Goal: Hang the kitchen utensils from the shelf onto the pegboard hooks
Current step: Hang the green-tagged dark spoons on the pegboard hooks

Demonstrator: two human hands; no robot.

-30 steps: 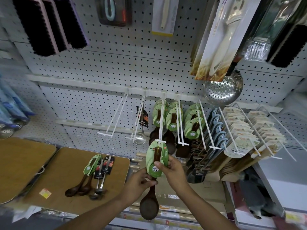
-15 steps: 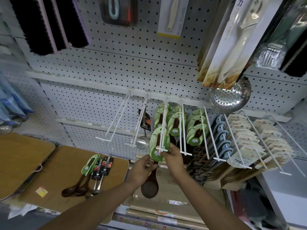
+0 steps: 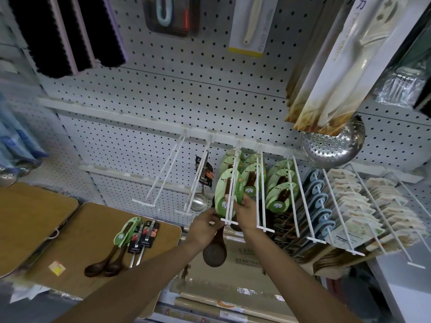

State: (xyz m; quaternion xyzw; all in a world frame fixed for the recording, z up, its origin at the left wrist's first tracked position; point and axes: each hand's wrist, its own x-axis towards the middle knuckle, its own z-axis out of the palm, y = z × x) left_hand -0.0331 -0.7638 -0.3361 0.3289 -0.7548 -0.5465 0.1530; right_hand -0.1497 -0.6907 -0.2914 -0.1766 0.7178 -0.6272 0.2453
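Two hands at frame centre grip wooden spoon: left hand curled round handle, right hand pinching green card on white hook. More utensils lower left on shelf.

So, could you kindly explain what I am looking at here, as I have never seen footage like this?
There is no machine: a person wears a camera on the head, looking forward and down at their two bare hands. The left hand steadies the handle of a dark wooden spoon with a green card label, while the right hand pinches the label, which sits on a white wire pegboard hook. Similar spoons already hang behind it. On the brown wooden shelf at lower left lie more green-carded wooden spoons and two metal ladles with black cards, apparently waiting to be hung.
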